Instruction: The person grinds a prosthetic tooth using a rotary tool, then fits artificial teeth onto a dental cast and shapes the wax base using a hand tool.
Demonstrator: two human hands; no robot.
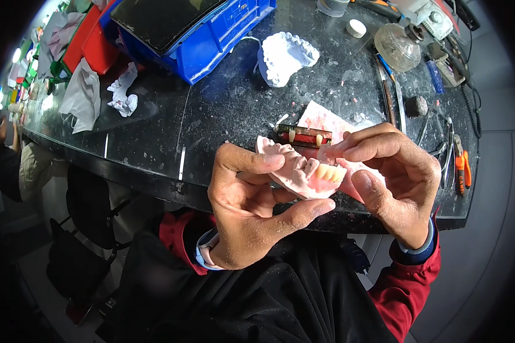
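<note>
**Cast held in the left hand, fingertips of the right hand at the tooth row**

A pale pinkish dental cast (292,171) is held just above the near edge of the dark bench (154,134). It is gripped by the left hand (243,200), with the index finger laid over its left part and the thumb along its near side. A row of yellowish teeth (329,173) set in pink material is carried on its right part. The right hand (400,168) is curled, with its fingertips at the far right end of that row and its thumb apart on the near side; whether anything small is pinched there cannot be told.

For good control, the cast is best supported from beneath by the left hand, with its thumb kept off the teeth. Pressure from the right fingertips should be light and even, since a tooth could be tipped if it is pushed from one side only. The row is best checked from the front and from above.

A pink sheet (324,116) lies just beyond, beside a red-and-black strip (304,136) on which two loose teeth are seen; these are best kept clear of the wrists.
</note>
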